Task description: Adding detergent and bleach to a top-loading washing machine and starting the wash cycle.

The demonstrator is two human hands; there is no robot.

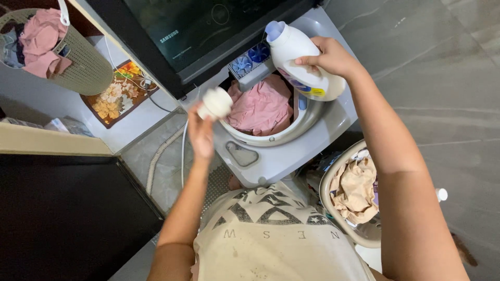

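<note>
The top-loading washing machine [291, 151] stood open in the middle of the view, its dark lid [198, 31] raised behind the drum. Pink laundry [260, 106] filled the drum, and a small detergent drawer with blue compartments [250, 58] sat at the back rim, just beside the bottle's neck.

To the right of the machine, on the grey floor, a pale laundry basket [333, 208] held beige cloth [357, 190]. At the upper left, a taller woven hamper [86, 67] carried more pink clothes, with a floral mat [117, 91] near its base. A ribbed drain hose [159, 156] ran along the floor to the left of the machine.

The right hand [330, 56] was clenched around the body of a white detergent bottle [299, 57], which hung tilted over the drum's back edge, its open blue spout pointing up and left toward the drawer. The left hand [200, 132] was raised at the machine's front left corner, fingertips grasping the white cap [217, 102] clear of the bottle; whether the cap held any liquid could not be told from this angle.
</note>
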